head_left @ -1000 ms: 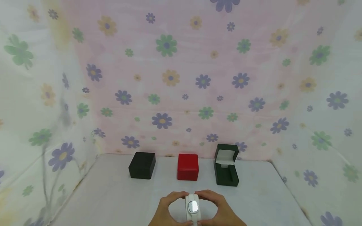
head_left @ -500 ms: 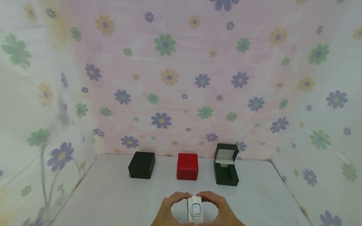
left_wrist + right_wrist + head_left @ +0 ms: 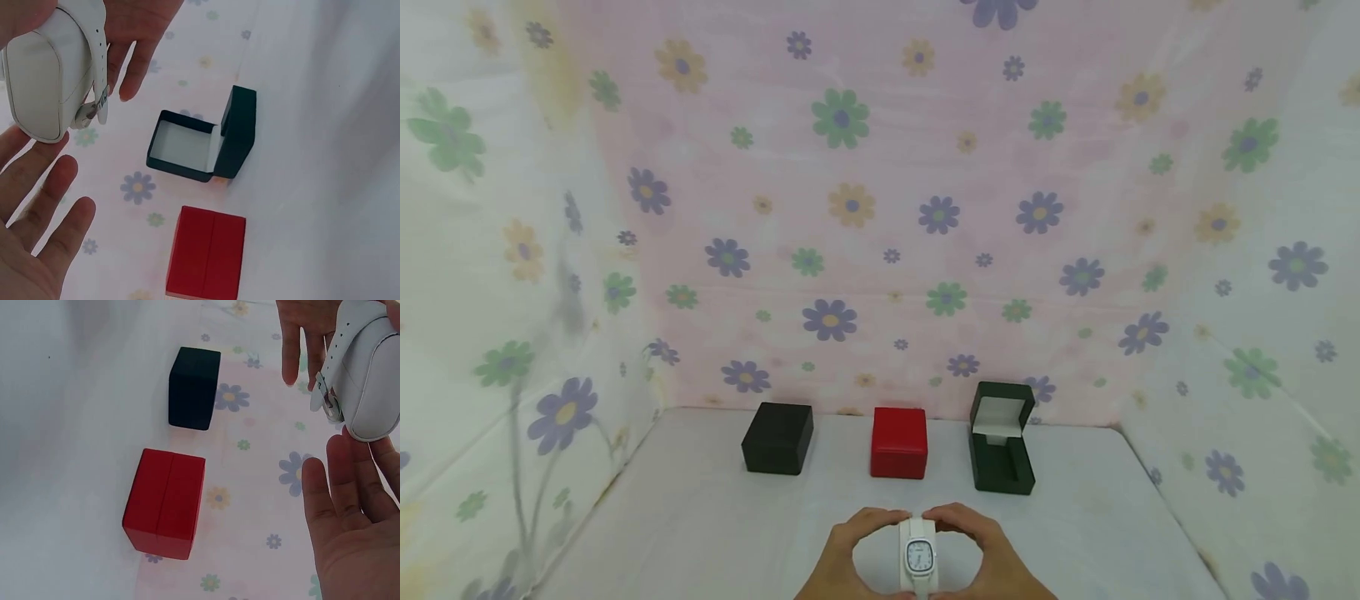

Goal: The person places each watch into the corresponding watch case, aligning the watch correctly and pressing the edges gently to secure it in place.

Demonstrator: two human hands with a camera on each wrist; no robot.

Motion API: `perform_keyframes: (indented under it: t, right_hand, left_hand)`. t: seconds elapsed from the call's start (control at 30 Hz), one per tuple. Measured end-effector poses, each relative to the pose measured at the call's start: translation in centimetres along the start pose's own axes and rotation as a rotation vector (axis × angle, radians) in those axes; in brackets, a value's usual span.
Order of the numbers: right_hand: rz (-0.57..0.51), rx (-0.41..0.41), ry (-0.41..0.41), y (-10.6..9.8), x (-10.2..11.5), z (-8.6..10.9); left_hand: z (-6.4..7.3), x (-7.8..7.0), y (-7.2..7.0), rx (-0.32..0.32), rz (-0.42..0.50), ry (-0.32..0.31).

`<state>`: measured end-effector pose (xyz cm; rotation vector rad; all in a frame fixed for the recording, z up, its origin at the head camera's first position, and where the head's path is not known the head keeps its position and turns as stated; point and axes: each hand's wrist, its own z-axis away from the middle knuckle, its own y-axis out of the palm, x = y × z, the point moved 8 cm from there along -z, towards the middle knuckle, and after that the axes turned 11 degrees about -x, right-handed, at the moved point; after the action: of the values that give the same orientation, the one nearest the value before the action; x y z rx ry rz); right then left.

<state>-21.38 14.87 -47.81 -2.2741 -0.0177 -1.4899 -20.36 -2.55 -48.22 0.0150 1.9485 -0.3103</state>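
A white wristwatch (image 3: pixel 919 556) is buckled round a white cushion (image 3: pixel 34 87). Both hands hold it up near the bottom centre of the head view, dial facing the head camera. My left hand (image 3: pixel 842 557) pinches the cushion's left side between thumb and fingertips. From the other side my right hand (image 3: pixel 996 557) does the same. The wrist views show the cushion's end, the strap's holes and the buckle (image 3: pixel 331 403); the other fingers are spread. Beyond the hands, at the right, stands a dark green watch box (image 3: pixel 1002 458) with its lid raised and a pale lining inside the lid.
A closed red box (image 3: pixel 898 443) stands in the middle of the white table (image 3: pixel 685 533), and a closed black box (image 3: pixel 777 438) to its left. The open green box completes the row. Flowered cloth (image 3: pixel 880 275) hangs behind and along both sides.
The watch has tilted slightly, so the glare on its dial has gone and the face shows. It has shifted a little to the right. Both hands keep their hold; the boxes stay put.
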Motion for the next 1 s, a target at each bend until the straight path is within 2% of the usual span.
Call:
perform_keyframes:
  t: [0.1,0.37,0.5,0.6,0.77,1.0]
  right_hand:
    - [-0.003,-0.009,0.017,0.0,0.0,-0.1]
    - [-0.003,-0.025,-0.053,0.0,0.6,-0.1]
    - [-0.008,-0.024,-0.023,-0.1,0.3,-0.2]
    - [-0.014,-0.016,0.035,-0.2,-0.2,-0.1]
    - [0.009,0.008,0.109,-0.4,-1.3,0.1]
    - [0.076,0.036,0.119,-1.2,-3.0,0.6]
  left_hand:
    - [-0.1,-0.1,-0.1,-0.004,-0.009,0.008]
    - [-0.2,-0.3,-0.5,-0.025,0.005,0.061]
    - [-0.4,-0.3,-0.6,-0.033,-0.018,0.107]
    - [-0.6,0.0,-0.3,-0.029,-0.019,0.108]
    - [-0.6,0.9,0.2,-0.034,-0.040,0.048]
    - [-0.7,2.6,1.7,-0.009,-0.099,-0.080]
